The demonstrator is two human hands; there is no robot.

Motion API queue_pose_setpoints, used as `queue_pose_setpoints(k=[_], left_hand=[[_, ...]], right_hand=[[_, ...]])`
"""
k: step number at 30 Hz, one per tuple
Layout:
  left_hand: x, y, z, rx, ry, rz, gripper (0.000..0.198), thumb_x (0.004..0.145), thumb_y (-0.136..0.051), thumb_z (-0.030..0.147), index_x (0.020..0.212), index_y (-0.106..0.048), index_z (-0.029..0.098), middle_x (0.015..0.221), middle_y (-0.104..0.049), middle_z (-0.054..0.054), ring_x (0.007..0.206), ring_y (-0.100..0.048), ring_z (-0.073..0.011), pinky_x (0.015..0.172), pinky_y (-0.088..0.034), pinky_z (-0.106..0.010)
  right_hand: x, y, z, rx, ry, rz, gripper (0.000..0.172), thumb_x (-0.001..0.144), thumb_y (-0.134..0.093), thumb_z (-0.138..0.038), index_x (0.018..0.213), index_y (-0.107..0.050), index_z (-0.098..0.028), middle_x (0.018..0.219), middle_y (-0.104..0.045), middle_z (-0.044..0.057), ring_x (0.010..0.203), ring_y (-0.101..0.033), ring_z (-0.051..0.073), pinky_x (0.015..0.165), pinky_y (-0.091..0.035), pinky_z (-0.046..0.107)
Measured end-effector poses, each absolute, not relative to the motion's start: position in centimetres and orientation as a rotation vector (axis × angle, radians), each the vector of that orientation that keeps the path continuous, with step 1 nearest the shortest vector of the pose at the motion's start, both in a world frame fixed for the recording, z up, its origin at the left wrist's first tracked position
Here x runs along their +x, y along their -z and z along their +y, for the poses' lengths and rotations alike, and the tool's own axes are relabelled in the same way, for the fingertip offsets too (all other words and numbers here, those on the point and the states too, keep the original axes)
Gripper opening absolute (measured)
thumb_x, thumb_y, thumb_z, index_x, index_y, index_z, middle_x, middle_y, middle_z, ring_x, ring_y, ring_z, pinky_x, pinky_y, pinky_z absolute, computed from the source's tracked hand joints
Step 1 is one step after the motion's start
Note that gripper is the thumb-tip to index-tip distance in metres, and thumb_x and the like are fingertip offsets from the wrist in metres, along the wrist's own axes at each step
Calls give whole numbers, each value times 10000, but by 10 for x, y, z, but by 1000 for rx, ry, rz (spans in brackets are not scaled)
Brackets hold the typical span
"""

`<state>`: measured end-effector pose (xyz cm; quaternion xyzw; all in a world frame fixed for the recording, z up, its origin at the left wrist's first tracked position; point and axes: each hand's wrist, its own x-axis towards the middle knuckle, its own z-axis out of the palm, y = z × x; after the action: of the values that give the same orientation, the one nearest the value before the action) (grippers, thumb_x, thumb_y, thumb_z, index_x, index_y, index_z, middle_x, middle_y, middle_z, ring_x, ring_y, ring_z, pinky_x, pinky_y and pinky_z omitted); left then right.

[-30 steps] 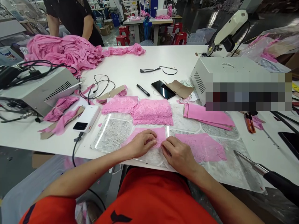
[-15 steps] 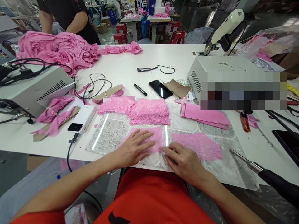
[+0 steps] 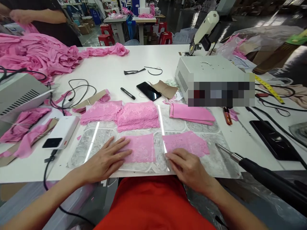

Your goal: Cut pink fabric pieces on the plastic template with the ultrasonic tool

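My left hand (image 3: pixel 106 159) rests palm down with fingers spread, its fingertips over the left edge of a flat pink lace piece (image 3: pixel 141 148). My right hand (image 3: pixel 189 166) has its fingers bent and drawn together, the tips at the lower left edge of a second pink lace piece (image 3: pixel 187 143). Whatever those fingertips pinch, if anything, is hidden. Both pieces lie on a clear, grey-patterned sheet (image 3: pixel 158 166). Behind them sit a folded pink lace stack (image 3: pixel 137 115), another lace pile (image 3: pixel 102 110) and a strip of folded plain pink fabric (image 3: pixel 192 113).
A hot-tipped-looking pen tool with black handle (image 3: pixel 254 169) points in from the right. Behind are a marker (image 3: pixel 128 93), a phone (image 3: pixel 148 91) and a grey box (image 3: pixel 211 65). A white power bank (image 3: pixel 61 132) stands left. Across the table, a person handles pink fabric (image 3: pixel 35 54).
My left hand has slid left, uncovering most of the left lace piece. My right hand stays close to the right piece's edge. The camera view has turned right.
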<state>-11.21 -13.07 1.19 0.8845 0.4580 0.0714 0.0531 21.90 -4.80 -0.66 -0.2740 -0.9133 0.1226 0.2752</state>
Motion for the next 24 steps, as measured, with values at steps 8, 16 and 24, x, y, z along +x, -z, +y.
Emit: queue_pose_setpoints(k=[8, 16, 24], left_hand=[[-18, -2, -78, 2705, -342, 1189, 385, 1002, -428, 303, 1362, -525, 209, 1472, -463, -92, 1414, -348, -278, 1172, -270, -493], [14, 3, -51, 2744, -173, 949, 366, 997, -439, 308, 1350, -537, 289, 1512, -410, -69, 1407, -349, -323, 1173, -142, -579], [-2, -6, -44, 2688, -78, 871, 364, 995, -437, 281, 1341, -542, 313, 1539, -360, -53, 1432, -308, -305, 1180, -115, -573]], right_hand=[[299, 16, -6, -1071, -24, -2335, 242, 895, -518, -188, 1093, -652, -225, 1009, -672, 80, 952, -641, 219, 791, -567, 356], [312, 18, -14, -1272, 15, -2326, 193, 920, -483, -202, 1004, -655, -182, 985, -673, 79, 788, -665, 186, 671, -551, 314], [314, 18, -10, -1272, -2, -2365, 113, 867, -499, -175, 858, -611, -187, 921, -639, 61, 761, -638, 178, 645, -518, 293]])
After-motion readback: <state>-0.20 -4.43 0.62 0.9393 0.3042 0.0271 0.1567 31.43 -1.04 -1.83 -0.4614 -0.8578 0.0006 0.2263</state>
